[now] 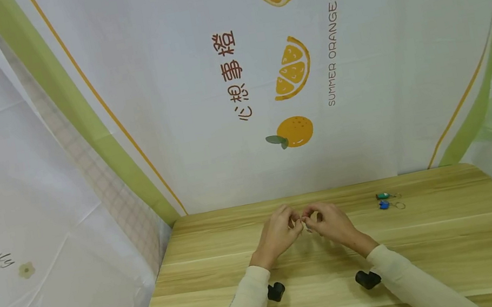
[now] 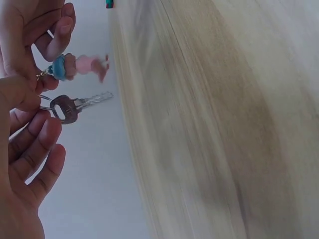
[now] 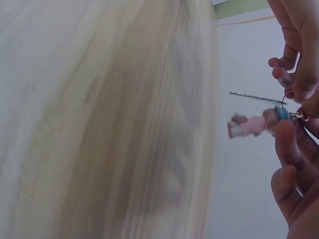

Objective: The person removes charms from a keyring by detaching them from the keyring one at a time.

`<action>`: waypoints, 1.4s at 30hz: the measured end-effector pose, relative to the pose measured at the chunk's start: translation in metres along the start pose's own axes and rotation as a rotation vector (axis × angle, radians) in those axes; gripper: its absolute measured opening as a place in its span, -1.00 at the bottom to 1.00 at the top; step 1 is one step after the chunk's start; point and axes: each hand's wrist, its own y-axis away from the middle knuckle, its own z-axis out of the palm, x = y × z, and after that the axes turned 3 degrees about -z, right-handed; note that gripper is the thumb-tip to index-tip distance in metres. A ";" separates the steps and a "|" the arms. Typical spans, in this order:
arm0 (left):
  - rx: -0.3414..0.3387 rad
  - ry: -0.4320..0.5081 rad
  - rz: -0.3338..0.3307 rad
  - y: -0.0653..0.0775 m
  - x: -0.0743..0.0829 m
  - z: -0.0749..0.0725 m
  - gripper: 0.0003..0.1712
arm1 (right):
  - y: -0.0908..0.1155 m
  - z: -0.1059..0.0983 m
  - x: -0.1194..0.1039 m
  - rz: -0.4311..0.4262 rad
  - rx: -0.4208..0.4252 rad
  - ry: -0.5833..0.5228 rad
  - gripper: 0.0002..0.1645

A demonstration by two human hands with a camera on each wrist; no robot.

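Both hands meet over the far middle part of the wooden table in the head view. My left hand (image 1: 277, 233) pinches a thin metal ring between thumb and fingers, and from that ring hangs a key (image 2: 66, 109) with a dark head. Close beside it, my right hand (image 1: 334, 223) pinches the gold-coloured clasp of a small figurine keychain (image 2: 84, 64), blue at the top and pink in the body. The right wrist view shows the key edge-on as a thin line, right by the figurine. Fingertips partly cover the ring and the clasp.
On the table (image 1: 442, 256), to the right of the hands, lie a green keychain (image 1: 383, 196) and a blue keychain (image 1: 384, 205) with a ring. Small black pieces (image 1: 276, 292) show beside the forearms. A printed white cloth (image 1: 209, 171) hangs behind the table's far edge.
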 end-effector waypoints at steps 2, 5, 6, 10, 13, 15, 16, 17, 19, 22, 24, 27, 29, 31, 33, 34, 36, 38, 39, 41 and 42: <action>0.009 -0.009 0.016 0.000 0.000 0.001 -0.95 | 0.000 0.001 -0.001 0.001 0.010 0.039 -0.93; 0.016 -0.026 0.036 0.000 0.000 0.001 -0.94 | 0.000 0.001 -0.003 0.015 0.014 0.078 -0.91; 0.018 -0.029 0.040 0.000 0.000 0.002 -0.94 | 0.000 0.001 -0.004 0.026 0.011 0.085 -0.92; 0.019 -0.036 0.043 0.000 0.000 0.001 -0.94 | -0.001 0.000 -0.004 0.075 0.002 0.108 -0.94; 0.021 -0.039 0.042 0.000 0.000 0.001 -0.94 | -0.001 -0.001 -0.003 0.097 0.000 0.125 -0.93; 0.021 -0.039 0.044 0.000 0.000 0.000 -0.94 | -0.001 -0.002 -0.002 0.095 -0.002 0.130 -0.93; 0.021 -0.038 0.044 0.000 0.000 0.000 -0.94 | -0.001 -0.002 -0.001 0.089 -0.005 0.133 -0.93; 0.022 -0.036 0.043 0.000 0.000 0.000 -0.95 | 0.000 -0.002 -0.001 0.083 -0.006 0.130 -0.93; 0.018 -0.030 0.035 0.001 -0.001 0.000 -0.95 | 0.000 -0.003 0.001 0.073 -0.010 0.124 -0.92; 0.014 -0.020 0.017 0.001 -0.002 0.000 -0.96 | -0.001 -0.005 0.002 0.066 -0.018 0.110 -0.93; 0.009 -0.021 0.004 0.001 -0.003 0.000 -0.95 | -0.002 -0.006 0.002 0.068 -0.024 0.098 -0.94; 0.008 -0.027 -0.001 -0.001 -0.003 0.000 -0.98 | -0.004 -0.008 0.001 0.074 -0.030 0.074 -0.94; 0.010 -0.031 0.000 -0.002 -0.003 -0.001 -0.99 | -0.005 -0.009 0.000 0.078 -0.033 0.064 -0.93; 0.013 -0.032 0.002 -0.003 -0.003 -0.001 -0.96 | -0.007 -0.009 -0.001 0.078 -0.032 0.062 -0.92; 0.015 -0.034 0.001 -0.004 -0.002 -0.002 -0.95 | -0.008 -0.010 -0.001 0.079 -0.030 0.068 -0.92; 0.017 -0.031 0.001 -0.004 -0.001 -0.003 -0.94 | -0.008 -0.010 -0.002 0.077 -0.029 0.073 -0.93; 0.019 -0.032 0.006 -0.004 0.000 -0.003 -0.92 | -0.008 -0.010 -0.002 0.070 -0.028 0.082 -0.93; 0.021 -0.028 0.017 -0.005 0.000 -0.002 -0.91 | -0.007 -0.010 -0.003 0.062 -0.029 0.083 -0.94; 0.023 -0.028 0.027 -0.005 0.001 -0.002 -0.91 | -0.007 -0.010 -0.003 0.056 -0.028 0.083 -0.94; 0.029 -0.031 0.043 -0.004 0.001 0.000 -0.92 | -0.007 -0.009 -0.004 0.042 -0.027 0.085 -0.95; 0.031 -0.031 0.047 -0.004 0.002 0.000 -0.92 | -0.006 -0.009 -0.004 0.035 -0.026 0.085 -0.95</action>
